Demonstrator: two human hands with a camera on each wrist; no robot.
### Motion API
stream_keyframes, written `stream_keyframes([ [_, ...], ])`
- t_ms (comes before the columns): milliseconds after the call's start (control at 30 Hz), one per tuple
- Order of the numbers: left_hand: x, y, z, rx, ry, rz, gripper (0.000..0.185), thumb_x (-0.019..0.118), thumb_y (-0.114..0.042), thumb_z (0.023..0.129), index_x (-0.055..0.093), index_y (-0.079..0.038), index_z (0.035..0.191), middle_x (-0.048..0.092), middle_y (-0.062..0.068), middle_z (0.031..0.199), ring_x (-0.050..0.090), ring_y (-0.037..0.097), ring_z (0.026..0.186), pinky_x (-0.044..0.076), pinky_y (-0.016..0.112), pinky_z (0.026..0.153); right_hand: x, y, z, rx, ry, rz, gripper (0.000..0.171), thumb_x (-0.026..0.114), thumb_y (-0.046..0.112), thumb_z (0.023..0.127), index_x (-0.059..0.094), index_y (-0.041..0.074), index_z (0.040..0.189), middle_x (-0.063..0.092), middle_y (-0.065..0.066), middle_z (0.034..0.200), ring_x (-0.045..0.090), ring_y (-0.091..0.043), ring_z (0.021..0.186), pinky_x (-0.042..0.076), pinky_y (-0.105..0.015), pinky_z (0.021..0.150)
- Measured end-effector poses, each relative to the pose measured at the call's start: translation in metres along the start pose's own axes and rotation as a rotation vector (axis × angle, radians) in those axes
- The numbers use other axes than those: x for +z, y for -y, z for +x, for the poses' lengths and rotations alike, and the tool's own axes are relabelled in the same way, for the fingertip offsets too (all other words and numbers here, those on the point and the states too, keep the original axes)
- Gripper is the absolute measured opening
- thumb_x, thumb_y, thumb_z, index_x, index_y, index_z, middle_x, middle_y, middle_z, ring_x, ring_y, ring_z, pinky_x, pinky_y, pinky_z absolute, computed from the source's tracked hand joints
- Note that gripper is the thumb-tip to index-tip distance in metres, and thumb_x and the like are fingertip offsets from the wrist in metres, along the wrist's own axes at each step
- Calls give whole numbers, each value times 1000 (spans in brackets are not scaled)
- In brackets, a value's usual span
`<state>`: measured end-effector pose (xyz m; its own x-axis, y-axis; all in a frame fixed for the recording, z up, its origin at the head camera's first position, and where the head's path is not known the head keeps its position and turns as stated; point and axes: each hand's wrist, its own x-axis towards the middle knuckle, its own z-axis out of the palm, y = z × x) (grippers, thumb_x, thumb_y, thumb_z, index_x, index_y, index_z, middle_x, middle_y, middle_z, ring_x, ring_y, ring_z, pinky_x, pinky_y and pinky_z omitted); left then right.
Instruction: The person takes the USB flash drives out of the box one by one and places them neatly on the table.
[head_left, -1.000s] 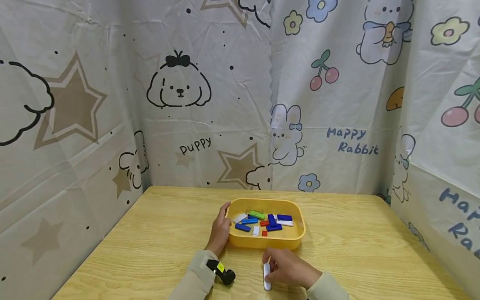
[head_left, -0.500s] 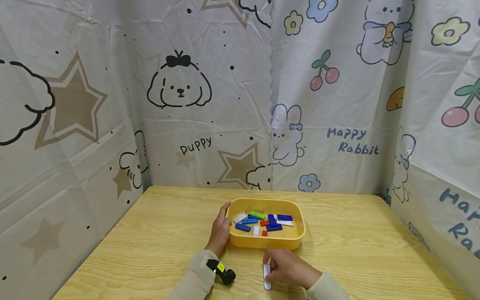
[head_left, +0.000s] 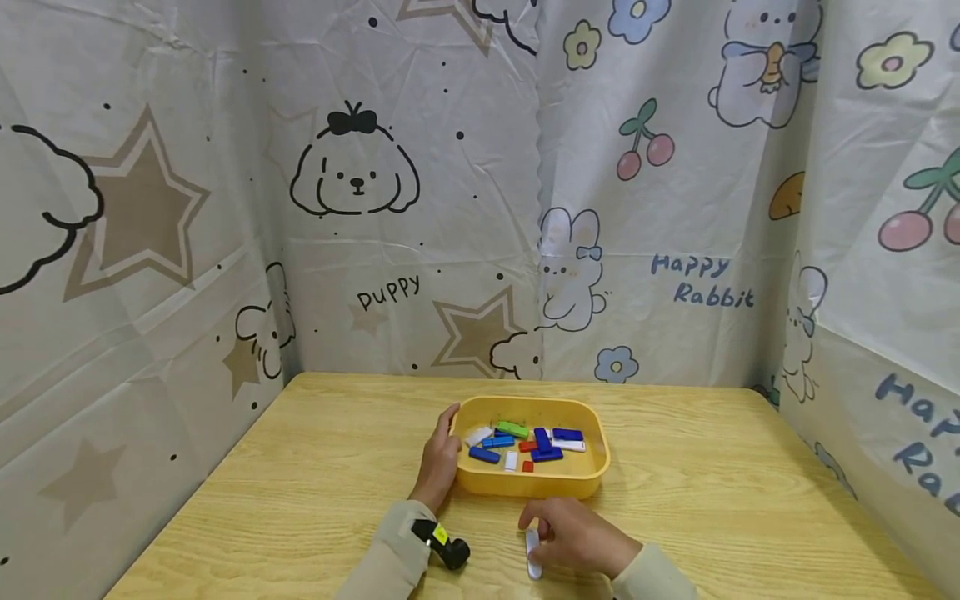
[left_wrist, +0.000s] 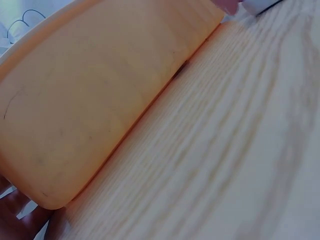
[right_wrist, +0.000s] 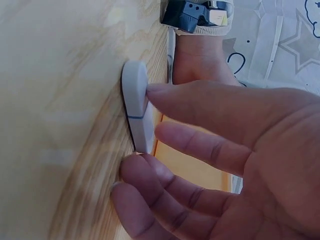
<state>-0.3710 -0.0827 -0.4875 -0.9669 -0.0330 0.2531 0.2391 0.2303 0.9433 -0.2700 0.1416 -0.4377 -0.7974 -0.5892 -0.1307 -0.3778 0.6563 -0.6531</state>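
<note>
A white bar with rounded ends [head_left: 533, 554] lies lengthwise on the table in front of the yellow bin [head_left: 525, 486]. My right hand [head_left: 581, 537] is over its right side. In the right wrist view my thumb tip touches the white bar [right_wrist: 135, 95], which has a thin blue line across it, and the loosely bent fingers are spread past its far end. My left hand [head_left: 437, 462] holds the bin's left end, fingers wrapping its corner in the left wrist view. Inside the bin lie small bar-shaped pieces: blue [head_left: 484, 455], green [head_left: 512, 430], white and red.
The wooden table [head_left: 337, 467] extends on both sides of the bin. Printed curtains [head_left: 420, 250] enclose its back and sides. A black wrist camera [head_left: 450, 550] is strapped on the left sleeve, close to the white bar's left.
My right index finger has lifted and shifted left, away from the white bar's far end. The left hand and the bin hold still; the head view has turned slightly.
</note>
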Motion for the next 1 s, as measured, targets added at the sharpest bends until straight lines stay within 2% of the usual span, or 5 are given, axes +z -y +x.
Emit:
stream_keyframes([
  [167,0,-1,1,-1,2,3,61,35,-7,89,33,-15,149,32,8,155,29,27,141,21,51,114,0,2,-2,38,36,-30,42,83,33,74,64,19,108,57,4,87,51,-12,76,44,-31,69],
  [300,-1,-2,1,7,1,23,61,35,-7,89,32,-15,149,31,7,155,28,26,141,21,51,114,1,8,-5,95,32,-51,51,86,29,69,61,23,113,54,5,93,50,-13,81,45,-30,73],
  [500,0,0,0,4,3,51,60,36,-6,90,32,-15,149,32,8,155,28,28,141,22,53,113,4,7,-7,60,-18,-112,40,82,24,74,62,23,108,51,4,88,46,-11,77,41,-27,68],
  [667,1,1,0,-4,-1,48,60,36,-6,90,33,-16,149,31,8,155,29,28,141,22,53,113,5,6,-5,18,-38,-113,37,80,23,74,63,21,107,53,5,86,47,-10,77,41,-26,67],
  [1000,2,0,-2,4,14,30,60,36,-5,90,32,-15,149,30,9,155,27,29,142,21,53,113,8,5,-1,33,-57,-96,36,79,22,75,65,22,108,55,5,80,48,-10,72,41,-26,64],
])
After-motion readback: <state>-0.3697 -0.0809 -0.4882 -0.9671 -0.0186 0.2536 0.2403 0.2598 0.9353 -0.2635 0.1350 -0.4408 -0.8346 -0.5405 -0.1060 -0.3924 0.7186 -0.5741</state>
